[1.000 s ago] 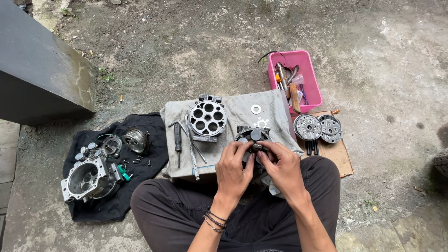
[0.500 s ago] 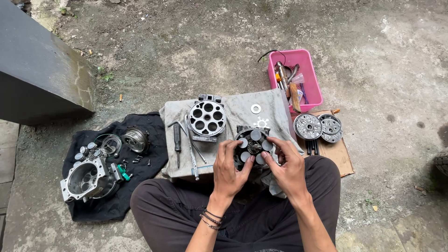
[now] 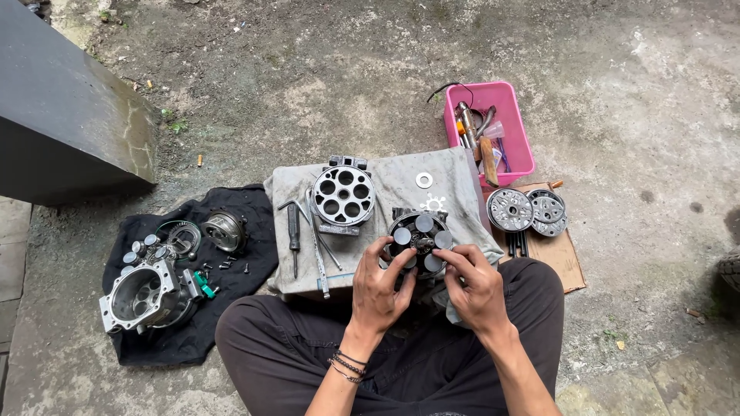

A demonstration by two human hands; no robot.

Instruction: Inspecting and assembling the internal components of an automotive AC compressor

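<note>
Head view: both hands grip a round piston assembly over a grey cloth on the concrete floor.

On the black cloth [image 3: 231, 300] at far left lie a cast aluminium housing [image 3: 142, 296] and loose small screws [image 3: 223, 266]. The left hand [image 3: 381, 289] and right hand [image 3: 478, 285] curl around the dark round assembly with grey piston heads [image 3: 420, 239], fingertips pinching its rim, above the grey cloth [image 3: 401, 181] beside a silver cylinder block with round bores [image 3: 344, 195]. If the grip slips, pistons could drop out onto the grit. The palms hide the assembly's lower half; the contents of the pink plastic tray [image 3: 505, 100] are hard to make out.
</note>
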